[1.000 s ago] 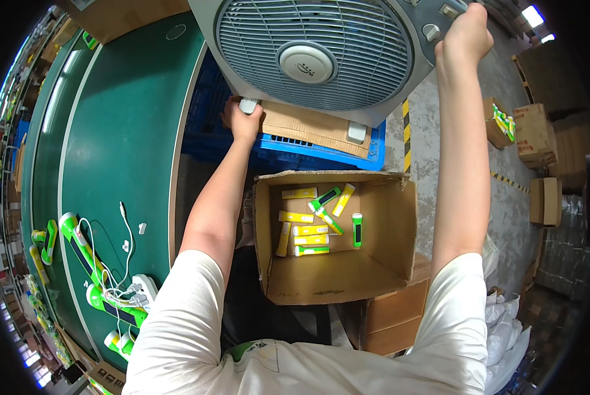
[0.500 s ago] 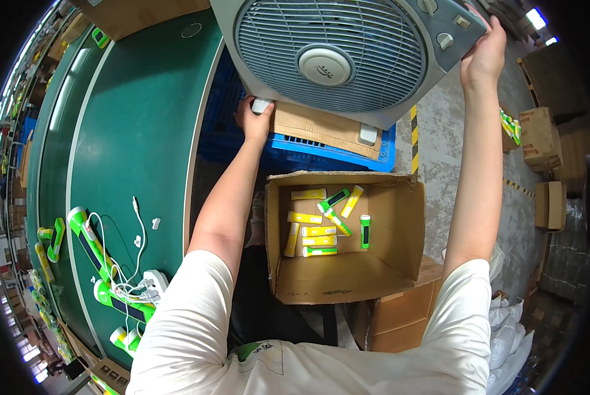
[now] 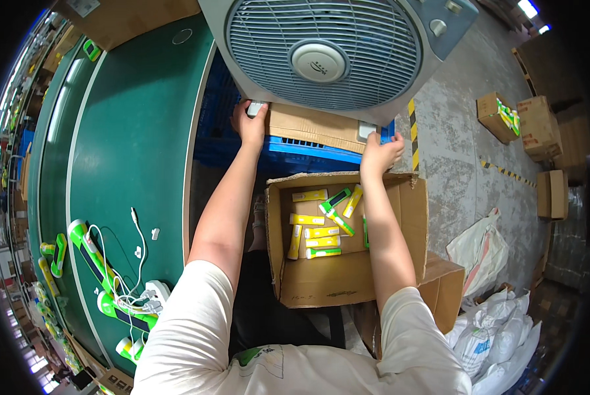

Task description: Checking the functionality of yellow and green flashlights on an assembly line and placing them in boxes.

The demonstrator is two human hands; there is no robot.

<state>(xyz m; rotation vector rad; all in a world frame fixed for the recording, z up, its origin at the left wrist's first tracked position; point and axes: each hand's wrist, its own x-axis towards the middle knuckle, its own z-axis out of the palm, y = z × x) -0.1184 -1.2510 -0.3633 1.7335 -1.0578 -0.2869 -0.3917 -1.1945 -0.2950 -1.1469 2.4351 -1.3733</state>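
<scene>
A grey box fan (image 3: 321, 62) with a round grille stands upright on a cardboard sheet (image 3: 308, 126) over a blue plastic pallet (image 3: 314, 151). My left hand (image 3: 247, 125) is closed round the fan's left white foot, thumb in front and fingers partly hidden behind. Beside the right white foot (image 3: 367, 130) is my right hand (image 3: 382, 155), its thumb at the foot's lower edge and its fingers apart to the right. Under my right forearm sits an open cardboard box (image 3: 347, 280) holding several yellow and green flashlights (image 3: 322, 232); the forearm partly covers one.
To the left runs a green worktable (image 3: 137, 131) with green flashlights (image 3: 91, 250), white cables and a white power strip (image 3: 158, 288). White sacks (image 3: 492, 336) lie at the lower right. Farther right, cartons (image 3: 538, 128) stand on the concrete floor (image 3: 453, 145).
My right hand has left the fan's upper right corner and come down to its right foot. My left hand stays on the left foot. The fan has shifted slightly left and up in view.
</scene>
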